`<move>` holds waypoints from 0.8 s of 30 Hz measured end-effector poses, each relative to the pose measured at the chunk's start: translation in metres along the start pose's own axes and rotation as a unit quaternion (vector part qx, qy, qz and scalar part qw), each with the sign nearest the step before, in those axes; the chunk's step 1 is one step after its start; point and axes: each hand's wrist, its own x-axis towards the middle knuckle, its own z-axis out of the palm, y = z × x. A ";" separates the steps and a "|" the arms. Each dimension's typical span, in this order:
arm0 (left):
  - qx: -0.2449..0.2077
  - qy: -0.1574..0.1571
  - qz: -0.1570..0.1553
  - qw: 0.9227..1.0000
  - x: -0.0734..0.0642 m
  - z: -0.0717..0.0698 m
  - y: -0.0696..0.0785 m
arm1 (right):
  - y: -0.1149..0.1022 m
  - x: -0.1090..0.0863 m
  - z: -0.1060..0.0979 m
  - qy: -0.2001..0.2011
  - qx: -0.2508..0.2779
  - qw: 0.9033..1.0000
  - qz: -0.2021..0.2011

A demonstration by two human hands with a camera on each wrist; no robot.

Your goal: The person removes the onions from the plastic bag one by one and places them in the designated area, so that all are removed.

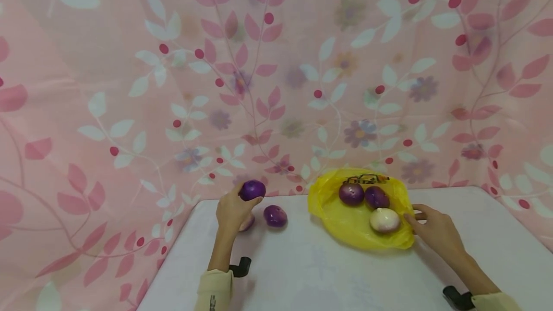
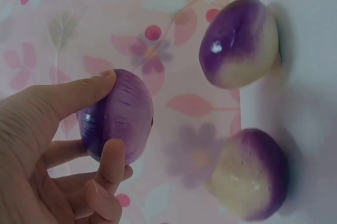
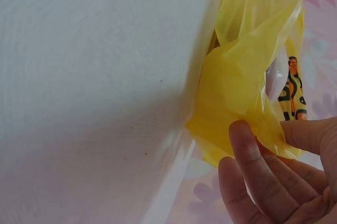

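Raised over the left part of the table, my left hand [image 1: 230,209] grips a purple onion [image 1: 252,190] between thumb and fingers. The left wrist view shows fine streaks on this onion [image 2: 129,116]. Below it lie two more purple-and-white onions; one onion [image 1: 275,216] is in plain sight, the other onion [image 1: 247,223] partly hidden behind the hand. To the right, a yellow plastic bag [image 1: 345,227] lies spread with its mouth towards me and three onions inside, one onion [image 1: 384,220] showing its pale side. My right hand [image 1: 438,232] pinches the bag's right edge.
A white table [image 1: 319,277] carries everything. Behind its far edge hangs a pink cloth [image 1: 276,85] patterned with leaves and flowers. Each wrist wears a black camera mount, such as the left mount [image 1: 243,267].
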 end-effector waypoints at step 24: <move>0.031 0.009 -0.051 0.998 -0.001 -0.029 -0.063 | 0.003 0.000 0.001 -0.008 0.003 1.000 0.011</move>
